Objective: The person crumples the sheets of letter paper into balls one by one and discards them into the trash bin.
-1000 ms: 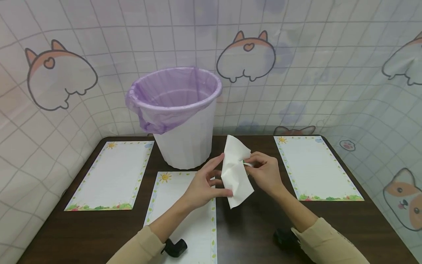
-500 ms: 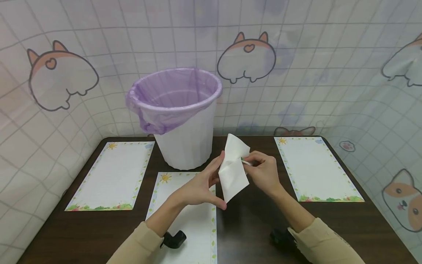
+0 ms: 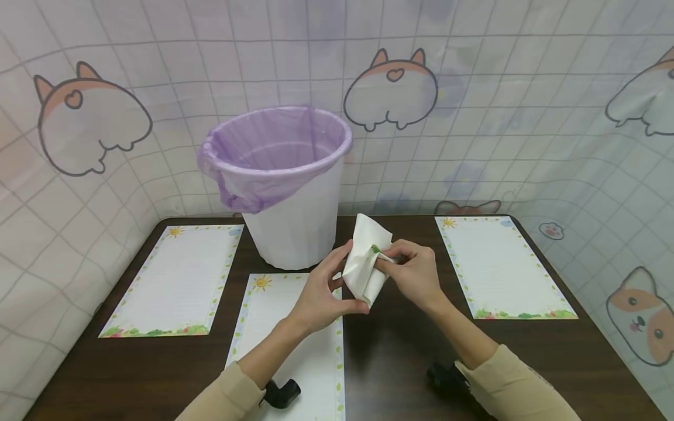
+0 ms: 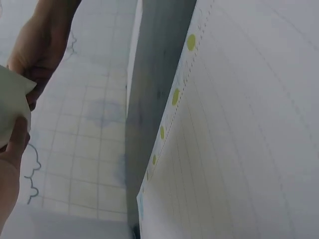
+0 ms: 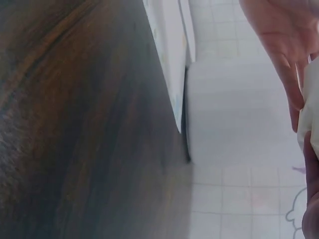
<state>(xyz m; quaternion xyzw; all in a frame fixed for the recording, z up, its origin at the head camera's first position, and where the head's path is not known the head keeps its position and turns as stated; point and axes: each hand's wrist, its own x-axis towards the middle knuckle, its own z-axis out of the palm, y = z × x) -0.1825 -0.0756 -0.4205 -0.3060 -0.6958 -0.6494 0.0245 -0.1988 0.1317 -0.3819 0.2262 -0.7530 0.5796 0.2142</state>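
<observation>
"Across the lower frame?"
"Dark wood-grain tabletop point(image 3: 131, 374), white grid-patterned sheeting point(image 3: 500, 146) behind."
"Holding anything?"
"Left hand point(image 3: 320, 297) and right hand point(image 3: 418, 272) both grasp a folded white tissue point(image 3: 362, 260), just below centre."

Pale grid-patterned wall covering point(image 3: 500, 146) with cartoon animals point(image 3: 389, 96) behind a dark wood-grain table point(image 3: 568, 356)

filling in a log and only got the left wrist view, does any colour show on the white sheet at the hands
Observer: Yes, the head view shows a small green patch on the white sheet, close to the right hand.
Operator: any other colour about
Observer: A purple liner hangs over the rim of the white bin.
Operator: anything lying over on the right
Observer: A bordered page lies on the right side of the table.
</observation>
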